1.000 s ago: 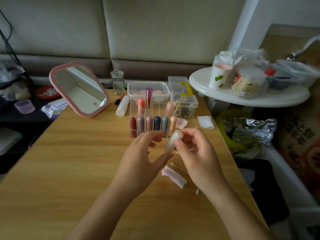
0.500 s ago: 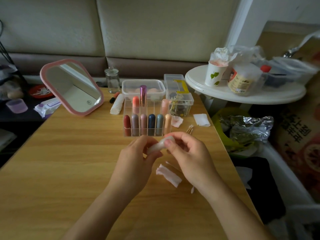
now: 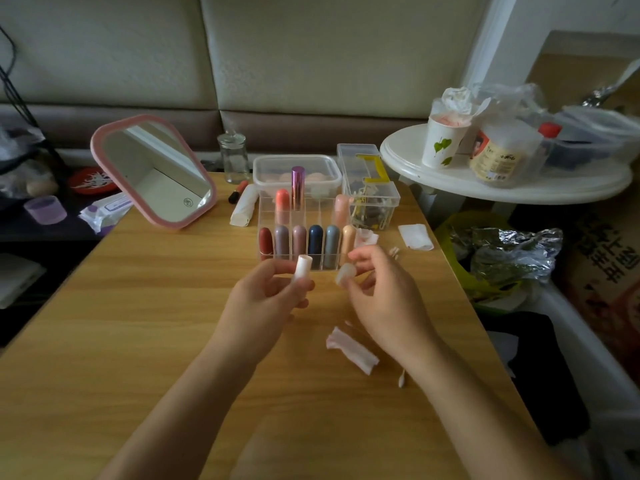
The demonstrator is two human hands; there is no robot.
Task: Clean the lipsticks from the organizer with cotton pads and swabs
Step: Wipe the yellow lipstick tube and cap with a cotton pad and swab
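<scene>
A clear acrylic organizer (image 3: 266, 211) stands on the wooden table (image 3: 138, 323) with several lipsticks upright in its slots. In front of it my left hand (image 3: 263, 303) pinches a white lipstick body (image 3: 302, 268), its open end up. My right hand (image 3: 384, 296) holds the pale cap (image 3: 345, 274) of that lipstick, a short gap to the right of the body. A used cotton pad (image 3: 351, 348) with pink stains lies on the table below my right hand. A cotton swab (image 3: 401, 378) lies near my right wrist.
A pink-framed mirror (image 3: 152, 171) leans at the back left beside a glass jar (image 3: 233, 157). Clear plastic boxes (image 3: 367, 188) stand behind the organizer. A clean cotton pad (image 3: 415, 237) lies near the table's right edge. A white round side table (image 3: 502, 181) holds cups and bags.
The lipstick was whole between both hands; now my right hand has pulled the cap off to the right while my left hand keeps the body.
</scene>
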